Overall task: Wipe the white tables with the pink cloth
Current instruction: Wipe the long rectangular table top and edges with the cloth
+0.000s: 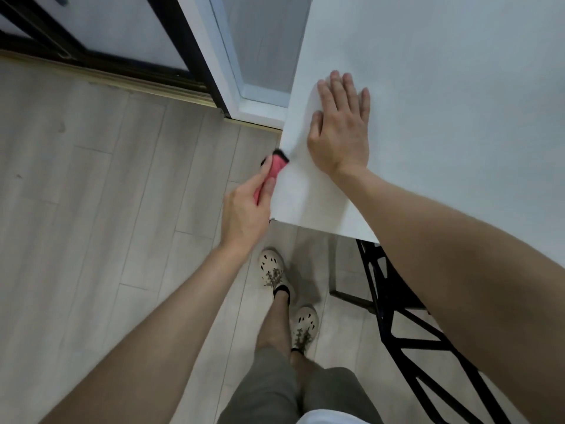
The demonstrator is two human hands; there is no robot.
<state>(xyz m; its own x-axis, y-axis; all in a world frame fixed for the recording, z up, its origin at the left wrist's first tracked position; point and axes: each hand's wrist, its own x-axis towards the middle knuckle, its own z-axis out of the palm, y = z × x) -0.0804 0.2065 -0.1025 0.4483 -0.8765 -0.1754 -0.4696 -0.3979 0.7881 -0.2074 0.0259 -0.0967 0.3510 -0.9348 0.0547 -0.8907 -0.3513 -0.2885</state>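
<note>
View from above at the near left corner of the white tabletop. Beneath its near edge stands a black lattice-frame chair; a pale wood-plank floor spreads to the left, ending at a black-framed glass door and a white frame. The person's cream perforated shoes stand just off the corner. The right hand lies palm down on the tabletop close to its left edge, fingers extended and slightly spread, gripping nothing. The left hand is closed around the pink cloth, whose dark-trimmed end is pressed against the tabletop's left edge. No writing or labels can be read.
</note>
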